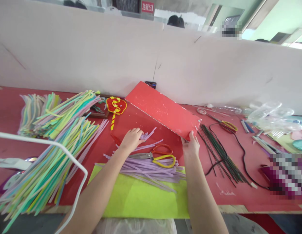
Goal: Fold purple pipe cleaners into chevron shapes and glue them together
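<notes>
Your R hand (191, 146) grips the near R corner of the red board (163, 109), thumb on top, fingers under. The board is tilted: its near long edge is off the table (238, 198) w/ shadow beneath, and its far L corner is close to the white partition (92, 58).

Your L hand (131, 139) is just below the board's near edge, fingers curled shut over a few lilac strands (148, 135), whose ends poke out past the knuckles. It does not touch the board.

Nearby items, all ref. the board:
- The rest of the lilac bundle (153, 170) is below it, lying across the top edge of a green sheet (141, 198).
- Red/yellow scissors (162, 156) lie on that bundle, btwn your two hands, blades pointing L.
- A red-yellow ornament (116, 105) sits just L of the board's far L corner.
- A pastel pile (56, 139) is well L of it.
- Dark green wires (221, 152) start just R of the held corner, close to your R hand. A black cable (241, 152) runs alongside them.
- A second pair of scissors (226, 125) and clear bags (270, 113) are further R.

Open room: a bare strip of table under the raised edge, and a patch below the wires at the table's front edge.
</notes>
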### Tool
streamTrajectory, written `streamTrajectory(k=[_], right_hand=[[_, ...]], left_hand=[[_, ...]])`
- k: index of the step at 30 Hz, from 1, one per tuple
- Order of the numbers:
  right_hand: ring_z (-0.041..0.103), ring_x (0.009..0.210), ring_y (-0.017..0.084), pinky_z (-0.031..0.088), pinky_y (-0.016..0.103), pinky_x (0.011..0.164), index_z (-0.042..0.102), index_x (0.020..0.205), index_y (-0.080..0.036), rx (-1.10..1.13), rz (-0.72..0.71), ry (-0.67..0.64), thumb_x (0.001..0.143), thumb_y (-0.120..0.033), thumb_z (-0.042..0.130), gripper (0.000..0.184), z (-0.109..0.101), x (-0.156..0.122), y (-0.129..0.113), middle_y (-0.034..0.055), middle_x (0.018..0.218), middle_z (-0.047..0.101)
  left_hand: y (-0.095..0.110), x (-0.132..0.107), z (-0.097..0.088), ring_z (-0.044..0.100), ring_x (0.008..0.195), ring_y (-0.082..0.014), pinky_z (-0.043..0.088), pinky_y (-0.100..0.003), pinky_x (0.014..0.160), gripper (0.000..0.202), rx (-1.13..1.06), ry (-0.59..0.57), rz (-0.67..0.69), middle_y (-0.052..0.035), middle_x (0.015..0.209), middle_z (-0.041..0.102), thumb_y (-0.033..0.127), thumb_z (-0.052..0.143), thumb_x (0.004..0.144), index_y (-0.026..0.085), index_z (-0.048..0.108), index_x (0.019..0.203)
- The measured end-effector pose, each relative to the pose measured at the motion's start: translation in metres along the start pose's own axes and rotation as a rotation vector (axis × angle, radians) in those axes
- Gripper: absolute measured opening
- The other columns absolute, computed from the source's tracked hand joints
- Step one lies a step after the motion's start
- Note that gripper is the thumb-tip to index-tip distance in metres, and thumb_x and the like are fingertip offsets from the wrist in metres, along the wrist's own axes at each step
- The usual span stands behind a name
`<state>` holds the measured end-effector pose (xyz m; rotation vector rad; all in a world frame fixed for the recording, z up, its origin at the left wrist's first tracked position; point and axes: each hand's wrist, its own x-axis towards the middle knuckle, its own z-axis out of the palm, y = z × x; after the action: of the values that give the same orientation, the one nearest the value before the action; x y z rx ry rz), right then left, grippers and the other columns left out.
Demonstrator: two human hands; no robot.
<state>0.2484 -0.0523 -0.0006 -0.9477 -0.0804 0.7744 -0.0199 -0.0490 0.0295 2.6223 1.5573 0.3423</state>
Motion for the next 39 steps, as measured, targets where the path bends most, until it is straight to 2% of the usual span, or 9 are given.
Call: streamTrajectory(k=[5,7,9,13,18,22,27,33,39], right_hand=[[0.066,0.084,0.016,0.057,0.037,0.076,0.058,0.080,-0.018,-0.010,-0.005,0.011,0.062,-0.026,0.076,0.027,0.000,0.002,0.001,-0.0005,0.086,0.069],[0.065,0.085,0.016,0.057,0.038,0.077,0.057,0.079,-0.019,-0.028,-0.002,0.001,0.063,-0.028,0.076,0.027,0.000,0.003,0.001,-0.0010,0.085,0.068],[0.065,0.084,0.016,0.057,0.038,0.076,0.057,0.080,-0.019,-0.037,-0.006,-0.010,0.063,-0.028,0.076,0.027,0.001,0.004,0.001,-0.0020,0.083,0.068],[0.065,0.078,0.014,0.058,0.036,0.074,0.057,0.078,-0.019,-0.012,0.000,-0.001,0.064,-0.026,0.075,0.024,0.001,0.002,0.000,-0.0036,0.078,0.067],[0.065,0.073,0.013,0.058,0.032,0.070,0.056,0.073,-0.018,-0.056,0.063,-0.040,0.063,-0.027,0.077,0.025,0.003,-0.001,0.004,-0.0040,0.072,0.066],[0.065,0.070,0.012,0.059,0.029,0.068,0.059,0.073,-0.015,-0.083,0.140,-0.082,0.064,-0.021,0.076,0.021,0.005,-0.005,0.008,-0.0026,0.069,0.066],[0.063,0.065,0.011,0.059,0.031,0.064,0.057,0.069,-0.015,-0.062,0.122,-0.061,0.066,-0.018,0.073,0.017,0.005,-0.003,0.007,-0.0036,0.067,0.064],[0.063,0.064,0.012,0.059,0.029,0.062,0.053,0.064,-0.015,-0.077,0.122,-0.043,0.064,-0.021,0.076,0.024,0.004,0.000,0.007,-0.0040,0.063,0.062],[0.063,0.065,0.011,0.059,0.029,0.062,0.057,0.071,-0.015,-0.084,0.100,-0.061,0.063,-0.023,0.077,0.023,0.004,-0.001,0.006,-0.0033,0.067,0.064]], left_hand=[[0.017,-0.026,-0.024,0.057,0.094,-0.0235,0.042,-0.035,0.079,0.023,0.143,-0.147,-0.063,-0.0115,0.102,0.061,0.019,0.043,0.091,0.012,0.062,0.103],[0.023,-0.038,-0.026,0.057,0.093,-0.0243,0.041,-0.036,0.078,0.028,0.198,-0.207,-0.043,-0.0130,0.101,0.061,0.013,0.038,0.090,0.011,0.064,0.102],[0.025,-0.046,-0.024,0.055,0.094,-0.0247,0.041,-0.036,0.078,0.031,0.216,-0.221,-0.014,-0.0135,0.102,0.060,0.016,0.038,0.091,0.013,0.061,0.112],[0.020,-0.045,-0.013,0.051,0.099,-0.0271,0.040,-0.036,0.079,0.037,0.230,-0.194,-0.011,-0.0145,0.105,0.057,0.022,0.044,0.090,0.017,0.054,0.125],[0.011,-0.040,-0.003,0.049,0.094,-0.0260,0.039,-0.036,0.078,0.036,0.187,-0.132,-0.028,-0.0122,0.097,0.057,0.023,0.046,0.089,0.021,0.055,0.124],[0.008,-0.040,0.001,0.048,0.094,-0.0257,0.039,-0.035,0.078,0.037,0.193,-0.113,-0.013,-0.0118,0.097,0.056,0.025,0.043,0.090,0.023,0.054,0.125],[0.003,-0.037,0.003,0.048,0.095,-0.0256,0.038,-0.035,0.078,0.037,0.217,-0.122,0.016,-0.0117,0.098,0.056,0.027,0.040,0.092,0.023,0.054,0.126],[0.000,-0.035,0.007,0.049,0.095,-0.0247,0.038,-0.035,0.079,0.036,0.241,-0.103,0.021,-0.0112,0.098,0.058,0.028,0.039,0.092,0.023,0.056,0.123],[0.001,-0.033,0.010,0.050,0.095,-0.0249,0.039,-0.036,0.079,0.035,0.225,-0.070,0.008,-0.0115,0.098,0.059,0.028,0.040,0.092,0.022,0.056,0.123]])
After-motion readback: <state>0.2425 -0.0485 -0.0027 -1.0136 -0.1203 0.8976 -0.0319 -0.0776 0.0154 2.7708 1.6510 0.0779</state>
